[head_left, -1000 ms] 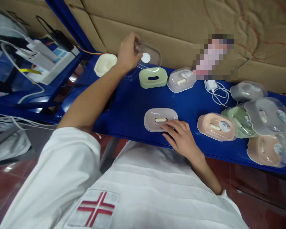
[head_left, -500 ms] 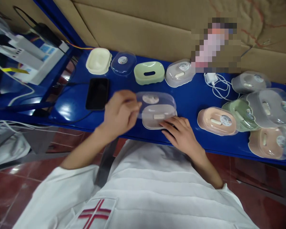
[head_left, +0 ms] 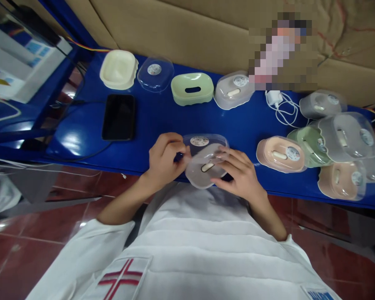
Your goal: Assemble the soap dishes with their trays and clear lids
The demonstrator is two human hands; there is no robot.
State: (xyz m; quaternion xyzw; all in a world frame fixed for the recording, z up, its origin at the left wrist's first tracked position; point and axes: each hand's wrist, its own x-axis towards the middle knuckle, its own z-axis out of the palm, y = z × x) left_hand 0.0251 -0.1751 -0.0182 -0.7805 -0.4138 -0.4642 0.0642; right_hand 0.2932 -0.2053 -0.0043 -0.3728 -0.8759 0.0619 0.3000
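My left hand (head_left: 168,158) is closed, thumb and fingers pinching the left edge of a clear plastic lid (head_left: 223,139) that bears a round label (head_left: 199,141). The lid is tilted over a pale grey soap box (head_left: 195,178) with a slot in its middle, near the table's front edge. My right hand (head_left: 240,171) grips the soap box from the right, its fingers lying over the lid's right end and its thumb at the near side. How far lid and box touch cannot be made out through the clear plastic.
Behind lie a cream tray (head_left: 118,68), a clear lid (head_left: 155,75), a green box (head_left: 192,87) and a lidded grey box (head_left: 233,89). A phone (head_left: 118,116) lies left. Lidded boxes, including a peach one (head_left: 281,154), cluster right, near a charger cable (head_left: 284,110).
The soap box has come nearer to me and turned at a slant. My left hand and the clear lid have moved down, and my right fingers now reach over the lid.
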